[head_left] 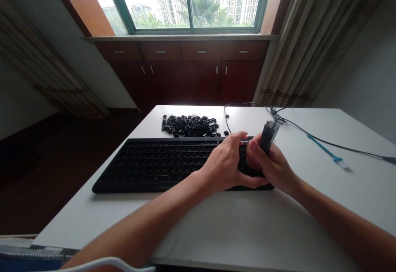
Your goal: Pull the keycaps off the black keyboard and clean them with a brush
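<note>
**Left hand [225, 162] and right hand [274, 167] are held over one keyboard's [154, 165] right end.**
Left to right: a keycap heap [189, 126], too many to count, is piled at the keyboard's 12 o'clock on the table [216, 230]. The left hand is curled on the keys, its grip unclear; one small dark gadget [267, 136] is gripped upright by the right hand. One cable [324, 142] and one blue strip [324, 149] lie at 3 o'clock.

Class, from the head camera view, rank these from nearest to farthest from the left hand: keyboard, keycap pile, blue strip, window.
1. Black keyboard: directly under the left hand
2. Keycap pile: behind the keyboard
3. Blue strip: far right
4. Window: straight ahead
</note>
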`<control>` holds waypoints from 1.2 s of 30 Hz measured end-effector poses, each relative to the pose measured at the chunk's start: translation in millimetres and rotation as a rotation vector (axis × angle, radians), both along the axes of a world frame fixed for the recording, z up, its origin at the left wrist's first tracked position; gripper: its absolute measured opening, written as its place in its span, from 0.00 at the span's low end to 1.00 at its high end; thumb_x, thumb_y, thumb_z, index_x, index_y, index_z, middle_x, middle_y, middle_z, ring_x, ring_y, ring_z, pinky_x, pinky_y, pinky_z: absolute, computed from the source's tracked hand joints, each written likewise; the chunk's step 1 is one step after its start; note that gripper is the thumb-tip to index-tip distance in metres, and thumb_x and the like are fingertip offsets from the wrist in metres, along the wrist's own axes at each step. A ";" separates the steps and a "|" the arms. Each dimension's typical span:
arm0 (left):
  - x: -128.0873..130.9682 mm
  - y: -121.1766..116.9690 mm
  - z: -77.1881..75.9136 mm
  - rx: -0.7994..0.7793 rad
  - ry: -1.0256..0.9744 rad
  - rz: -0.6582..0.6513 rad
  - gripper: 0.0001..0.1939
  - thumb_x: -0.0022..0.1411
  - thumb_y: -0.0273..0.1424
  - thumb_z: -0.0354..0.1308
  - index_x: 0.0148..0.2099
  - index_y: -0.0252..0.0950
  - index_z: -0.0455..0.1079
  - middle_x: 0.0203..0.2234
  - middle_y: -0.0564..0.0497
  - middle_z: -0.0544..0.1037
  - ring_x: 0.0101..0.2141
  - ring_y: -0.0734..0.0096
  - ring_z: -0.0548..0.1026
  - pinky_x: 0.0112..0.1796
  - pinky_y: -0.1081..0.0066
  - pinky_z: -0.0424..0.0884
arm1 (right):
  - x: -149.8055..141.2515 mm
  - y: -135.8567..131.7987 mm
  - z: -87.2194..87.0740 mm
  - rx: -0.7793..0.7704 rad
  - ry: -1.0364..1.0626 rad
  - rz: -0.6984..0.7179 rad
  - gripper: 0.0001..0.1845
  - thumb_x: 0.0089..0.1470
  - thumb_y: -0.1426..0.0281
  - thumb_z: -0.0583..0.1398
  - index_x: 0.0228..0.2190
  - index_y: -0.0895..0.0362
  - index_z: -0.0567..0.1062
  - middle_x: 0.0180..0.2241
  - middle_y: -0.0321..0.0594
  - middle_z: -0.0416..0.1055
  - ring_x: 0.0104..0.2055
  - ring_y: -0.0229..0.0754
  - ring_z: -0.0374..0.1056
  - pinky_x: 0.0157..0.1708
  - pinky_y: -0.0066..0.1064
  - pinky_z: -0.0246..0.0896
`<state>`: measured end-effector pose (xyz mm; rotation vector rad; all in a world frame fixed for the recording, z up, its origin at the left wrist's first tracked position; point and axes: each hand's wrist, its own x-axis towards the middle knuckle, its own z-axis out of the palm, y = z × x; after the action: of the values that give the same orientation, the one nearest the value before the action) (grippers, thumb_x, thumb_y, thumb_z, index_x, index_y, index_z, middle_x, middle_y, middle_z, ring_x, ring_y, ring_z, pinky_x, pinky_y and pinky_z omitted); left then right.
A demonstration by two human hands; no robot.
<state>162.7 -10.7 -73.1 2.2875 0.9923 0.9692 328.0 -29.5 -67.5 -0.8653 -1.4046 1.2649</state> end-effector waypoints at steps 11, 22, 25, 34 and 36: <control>7.1 -8.4 10.0 -0.121 -0.082 -0.104 0.48 0.46 0.53 0.74 0.63 0.38 0.61 0.52 0.41 0.73 0.49 0.52 0.74 0.51 0.54 0.74 | -2.0 -3.0 -2.2 -0.047 -0.059 -0.210 0.23 0.48 0.51 0.70 0.26 0.56 0.71 0.22 0.34 0.68 0.24 0.37 0.62 0.24 0.29 0.61; 16.3 -8.8 9.0 -0.082 -0.061 -0.198 0.26 0.65 0.54 0.57 0.48 0.34 0.68 0.42 0.42 0.75 0.42 0.57 0.74 0.43 0.59 0.76 | -14.1 -9.1 -7.9 0.085 -0.242 -0.256 0.18 0.60 0.54 0.63 0.31 0.55 0.71 0.27 0.36 0.69 0.29 0.40 0.63 0.27 0.29 0.61; 20.4 -11.7 8.7 -0.066 -0.012 -0.201 0.23 0.69 0.50 0.53 0.50 0.34 0.67 0.43 0.43 0.75 0.43 0.56 0.74 0.44 0.58 0.75 | -12.5 -11.3 -10.3 0.128 -0.254 -0.306 0.17 0.61 0.55 0.62 0.30 0.54 0.69 0.27 0.35 0.67 0.29 0.40 0.62 0.28 0.30 0.60; 18.8 -14.0 5.7 0.009 0.089 -0.235 0.30 0.72 0.51 0.47 0.65 0.34 0.59 0.56 0.38 0.72 0.56 0.49 0.70 0.57 0.51 0.68 | -12.3 -14.8 -11.2 0.120 -0.199 -0.408 0.20 0.63 0.53 0.59 0.27 0.54 0.65 0.24 0.32 0.60 0.27 0.38 0.56 0.25 0.30 0.54; 18.5 -14.6 6.4 -0.005 0.107 -0.220 0.31 0.72 0.51 0.48 0.66 0.34 0.58 0.57 0.38 0.71 0.57 0.50 0.70 0.58 0.52 0.68 | -12.0 -15.1 -10.9 0.119 -0.195 -0.419 0.21 0.63 0.54 0.59 0.26 0.54 0.64 0.24 0.32 0.59 0.26 0.37 0.54 0.24 0.30 0.53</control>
<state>181.2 -25.3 -66.7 2.4043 0.7627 0.7594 315.9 -44.6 -78.4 -1.1530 -1.3437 0.7889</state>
